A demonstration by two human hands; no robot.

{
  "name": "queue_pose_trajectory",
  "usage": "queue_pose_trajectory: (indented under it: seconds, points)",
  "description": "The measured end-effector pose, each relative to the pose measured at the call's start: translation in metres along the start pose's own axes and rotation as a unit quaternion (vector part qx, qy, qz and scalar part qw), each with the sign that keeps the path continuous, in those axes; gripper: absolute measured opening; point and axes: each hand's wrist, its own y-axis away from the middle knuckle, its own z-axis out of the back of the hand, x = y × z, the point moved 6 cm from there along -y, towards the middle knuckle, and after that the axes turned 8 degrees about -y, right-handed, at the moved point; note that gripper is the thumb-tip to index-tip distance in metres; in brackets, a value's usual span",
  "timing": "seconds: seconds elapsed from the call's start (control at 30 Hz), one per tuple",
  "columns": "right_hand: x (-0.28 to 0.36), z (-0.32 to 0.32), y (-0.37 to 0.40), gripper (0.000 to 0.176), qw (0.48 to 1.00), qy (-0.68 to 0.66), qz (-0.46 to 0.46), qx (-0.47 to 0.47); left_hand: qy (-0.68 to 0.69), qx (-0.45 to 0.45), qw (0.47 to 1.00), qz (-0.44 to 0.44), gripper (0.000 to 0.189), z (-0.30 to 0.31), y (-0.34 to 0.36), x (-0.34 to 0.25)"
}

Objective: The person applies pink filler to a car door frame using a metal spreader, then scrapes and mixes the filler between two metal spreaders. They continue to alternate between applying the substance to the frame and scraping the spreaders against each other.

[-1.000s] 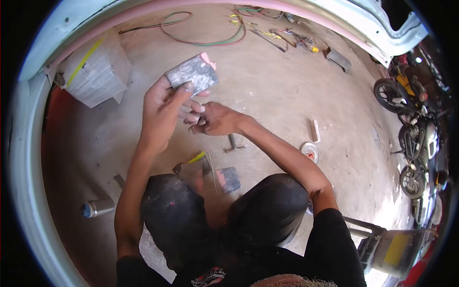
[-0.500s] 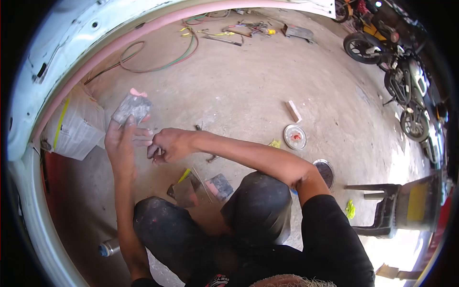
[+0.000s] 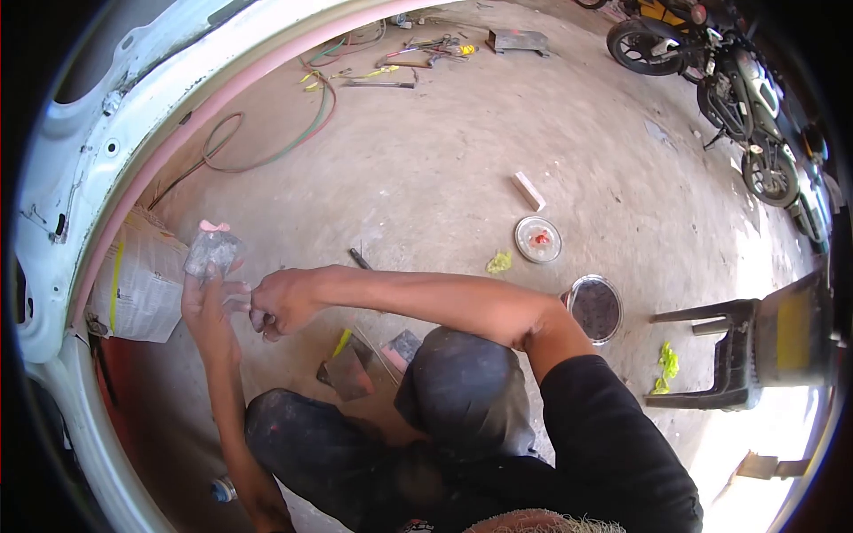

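My left hand (image 3: pixel 211 298) holds a flat grey plate (image 3: pixel 211 253) with a lump of pink putty at its upper edge, thumb laid over its face. Pale dust coats the fingers of this hand. My right hand (image 3: pixel 283 300) is curled closed beside the outstretched left fingers, seemingly touching them; whatever it may grip is hidden. Below the hands, on the floor near my knees, lie a dark putty-smeared plate (image 3: pixel 349 373) with pink marks, and another grey and pink plate (image 3: pixel 402 348).
Paper-covered bundle (image 3: pixel 138 289) at left, under a pale vehicle panel (image 3: pixel 89 169). On the floor: a round lid (image 3: pixel 538 240), an open tin (image 3: pixel 595 309), a block (image 3: pixel 529 191), a hose (image 3: pixel 267 164) and tools (image 3: pixel 426 53). A stool (image 3: pixel 737 355) and motorcycles (image 3: pixel 746 98) stand at right.
The view has shifted, moving most floor items leftward in the picture. Both hands appear lower and further left, the plate still in my left hand and my right hand still by its fingers.
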Motion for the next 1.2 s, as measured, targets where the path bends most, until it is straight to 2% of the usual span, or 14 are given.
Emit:
queue_pose_trajectory:
  seconds: [0.47, 0.67, 0.77, 0.87, 0.97, 1.07, 1.2]
  points:
    - [0.003, 0.009, 0.006, 0.033, 0.999, -0.014, -0.02, -0.026, 0.089, -0.003, 0.996, 0.001, 0.043, 0.008, -0.006, 0.013]
    - [-0.002, 0.022, 0.009, 0.036, 0.993, -0.003, -0.057, -0.099, 0.119, -0.069, 0.99, 0.026, 0.034, 0.019, -0.006, 0.021]
    - [-0.007, 0.033, 0.011, 0.043, 0.977, -0.003, -0.058, -0.204, 0.145, -0.07, 0.987, 0.025, 0.03, 0.026, -0.008, 0.025]
    - [-0.002, 0.045, 0.017, 0.049, 0.963, -0.061, -0.08, -0.25, 0.157, -0.058, 0.985, 0.035, 0.027, 0.02, -0.004, 0.016]
    - [0.0, 0.049, 0.019, 0.049, 0.93, -0.133, -0.026, -0.343, 0.172, -0.065, 0.981, 0.057, 0.025, 0.016, -0.005, 0.019]
    - [-0.007, 0.051, 0.009, 0.043, 0.89, -0.207, 0.01, -0.406, 0.184, -0.067, 0.977, 0.082, 0.024, 0.017, -0.011, 0.037]
    - [0.0, 0.062, 0.006, 0.023, 0.872, -0.297, 0.052, -0.387, 0.192, -0.021, 0.98, 0.055, 0.03, 0.003, -0.014, 0.044]
